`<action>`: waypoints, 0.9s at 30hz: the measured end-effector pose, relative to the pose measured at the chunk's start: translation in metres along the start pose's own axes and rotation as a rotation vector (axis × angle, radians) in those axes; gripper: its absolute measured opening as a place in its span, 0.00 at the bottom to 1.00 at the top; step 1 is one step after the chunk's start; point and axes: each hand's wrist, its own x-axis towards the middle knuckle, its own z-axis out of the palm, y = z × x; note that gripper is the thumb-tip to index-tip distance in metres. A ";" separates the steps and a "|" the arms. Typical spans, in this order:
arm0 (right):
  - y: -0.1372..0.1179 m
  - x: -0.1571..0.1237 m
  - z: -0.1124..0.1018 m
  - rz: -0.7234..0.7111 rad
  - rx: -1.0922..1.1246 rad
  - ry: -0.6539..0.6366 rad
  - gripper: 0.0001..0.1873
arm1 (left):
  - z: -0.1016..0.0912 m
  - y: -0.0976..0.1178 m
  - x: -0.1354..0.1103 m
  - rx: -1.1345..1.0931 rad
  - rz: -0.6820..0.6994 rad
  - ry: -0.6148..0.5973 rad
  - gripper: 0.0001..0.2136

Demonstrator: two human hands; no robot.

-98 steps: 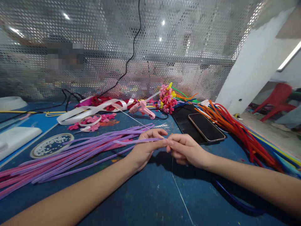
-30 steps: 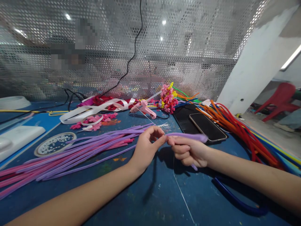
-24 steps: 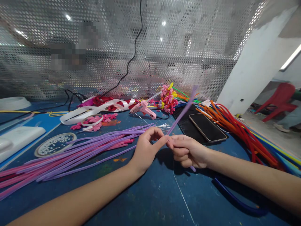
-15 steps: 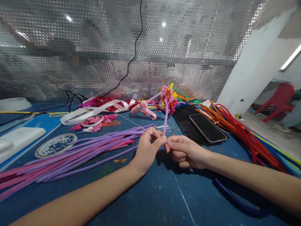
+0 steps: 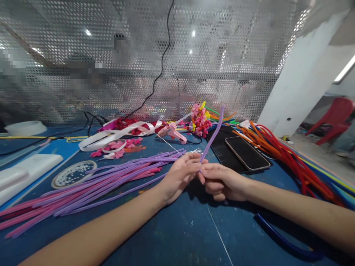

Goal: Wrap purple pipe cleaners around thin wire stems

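Nearest us, a thin wire (image 5: 220, 236) lies across the blue worktop (image 5: 172, 236), well on the near side of the phone (image 5: 246, 153). Moving up, both hands meet just near-left of the phone: left hand (image 5: 180, 177) and right hand (image 5: 222, 181) fingertip to fingertip, each grip pinched on the lower end of one purple pipe cleaner (image 5: 212, 135). It stands up off the worktop, leaning away past the phone's left edge, top end free. Well left of the phone, a bundle of purple and pink pipe cleaners (image 5: 111, 181) lies flat. Right of the phone, orange and red pipe cleaners (image 5: 280, 151) fan out. Beyond the phone, to its left: a pink glue gun (image 5: 174, 132), a cluster of small flowers (image 5: 200, 120), then the perforated metal screen (image 5: 222, 55).
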 end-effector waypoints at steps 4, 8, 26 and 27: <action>0.003 0.002 -0.002 0.031 -0.019 -0.023 0.15 | 0.006 0.000 0.000 0.117 -0.041 -0.039 0.13; 0.006 0.004 -0.001 -0.007 -0.039 -0.039 0.15 | 0.006 0.001 -0.001 0.129 -0.028 -0.034 0.02; -0.002 -0.002 0.004 -0.248 -0.010 0.189 0.15 | -0.004 -0.001 0.001 0.055 0.036 -0.069 0.11; -0.002 -0.002 0.004 -0.287 -0.019 0.220 0.14 | -0.004 -0.001 0.002 0.053 0.038 -0.070 0.12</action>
